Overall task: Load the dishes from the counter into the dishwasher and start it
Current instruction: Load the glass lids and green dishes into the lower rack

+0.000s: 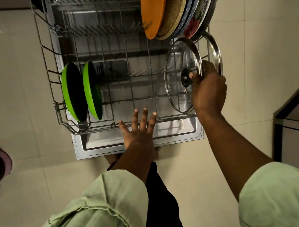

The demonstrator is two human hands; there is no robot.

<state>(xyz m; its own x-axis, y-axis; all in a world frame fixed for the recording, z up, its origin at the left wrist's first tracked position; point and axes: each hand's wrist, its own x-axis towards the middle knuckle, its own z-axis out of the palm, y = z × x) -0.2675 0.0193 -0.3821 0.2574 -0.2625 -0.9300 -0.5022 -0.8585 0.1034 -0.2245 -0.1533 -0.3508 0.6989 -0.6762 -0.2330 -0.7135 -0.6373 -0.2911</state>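
The right hand (208,87) is gripping a glass lid (178,90) at its rim by the knob, standing it on edge in the dishwasher rack (131,89). The left hand (138,132), fingers spread and holding nothing, is lying over the rack's front rail. Stacked plates (154,6) are standing beyond the right hand, and green plates (73,93) are well left of the left hand. Loading looks to be under way; next, the lid needs seating between tines before release.

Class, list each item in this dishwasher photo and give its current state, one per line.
Dishwasher door: open, lying flat.
Rack: pulled out.
Green plates: upright in rack.
Glass lid: upright, held.
Right hand: gripping lid.
Left hand: open, fingers spread.
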